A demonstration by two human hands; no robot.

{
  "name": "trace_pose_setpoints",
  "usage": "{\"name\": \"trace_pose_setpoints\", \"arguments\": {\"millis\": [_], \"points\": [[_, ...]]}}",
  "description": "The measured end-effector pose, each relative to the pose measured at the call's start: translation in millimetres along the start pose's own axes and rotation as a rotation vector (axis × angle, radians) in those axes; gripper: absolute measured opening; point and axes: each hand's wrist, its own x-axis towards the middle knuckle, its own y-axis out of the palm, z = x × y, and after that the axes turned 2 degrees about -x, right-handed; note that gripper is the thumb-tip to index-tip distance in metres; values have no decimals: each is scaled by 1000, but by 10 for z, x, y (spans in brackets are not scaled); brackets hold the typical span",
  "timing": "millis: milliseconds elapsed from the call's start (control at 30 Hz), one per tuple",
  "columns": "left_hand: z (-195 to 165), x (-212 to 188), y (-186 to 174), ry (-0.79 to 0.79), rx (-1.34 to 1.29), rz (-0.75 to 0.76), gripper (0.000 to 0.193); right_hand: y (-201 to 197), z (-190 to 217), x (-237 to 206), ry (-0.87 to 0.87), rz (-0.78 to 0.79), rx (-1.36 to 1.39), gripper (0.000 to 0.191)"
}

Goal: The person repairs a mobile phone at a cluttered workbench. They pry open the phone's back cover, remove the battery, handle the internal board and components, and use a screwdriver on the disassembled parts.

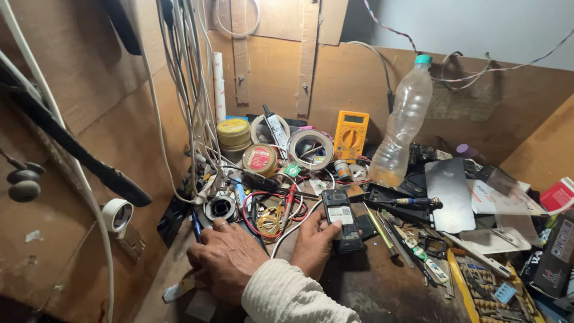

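Note:
My left hand holds a small black phone upright over the bench, thumb resting on its lower front. My right hand, in a cream sleeve, reaches across over the left forearm to the left side of the bench. Its fingers are curled around a blue-handled tool. A ring shows on one finger. Just beyond this hand lie a solder spool and red and black probe leads.
The wooden bench is crowded: a yellow multimeter, tape rolls, round tins, a plastic bottle, a screwdriver, tweezers and phone parts at right. White cables hang at left. Plywood walls enclose the space.

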Motion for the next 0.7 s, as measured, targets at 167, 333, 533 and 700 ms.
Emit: {"name": "trace_pose_setpoints", "arguments": {"millis": [167, 333, 533, 700], "points": [[-133, -91, 126, 20, -45, 13, 35, 12, -32, 30, -39, -47, -62, 19], [34, -7, -10, 11, -7, -56, 32, -130, 23, 17, -37, -117, 78, 18], [257, 206, -195, 101, 39, 23, 37, -497, 59, -50, 163, -469, 742, 18], [39, -52, -49, 81, -11, -6, 48, -978, -351, -586, 463, -889, 987, 24]]}}
